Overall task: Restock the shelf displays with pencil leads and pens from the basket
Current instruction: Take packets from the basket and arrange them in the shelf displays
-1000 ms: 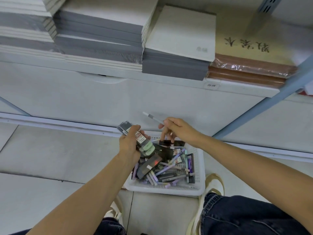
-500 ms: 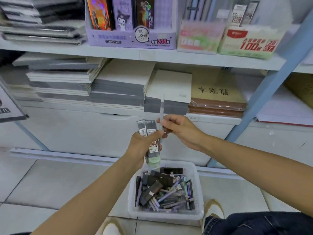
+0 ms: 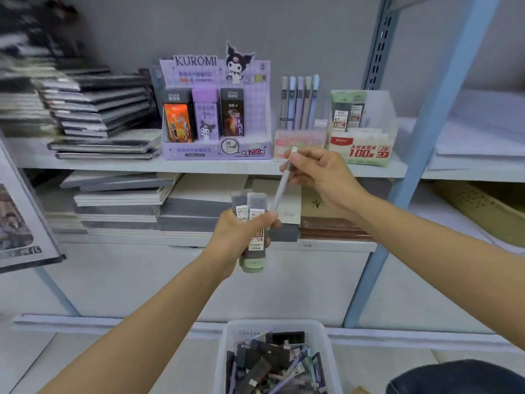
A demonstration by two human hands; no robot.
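White basket [image 3: 227, 345], bottom middle, is full of pens & lead cases. Left hand [image 3: 238, 237], mid frame, has its grip curled round 2 lead cases [image 3: 250, 211]. Right hand [image 3: 321, 177], just above, pinches a grey pen [image 3: 279, 189]. On the shelf [image 3: 113, 166] up top: purple box [image 3: 216, 150] w/ 3 cases, pink holder [image 3: 299, 142] w/ 5 pens, clear box [image 3: 377, 109] w/ leads.

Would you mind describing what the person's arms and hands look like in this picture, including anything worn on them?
Both forearms are bare, with no sleeve reaching into view. The left hand and right hand wear no gloves, and no watch, bracelet or ring shows on either. The only clothing visible is dark blue denim at the lower right.
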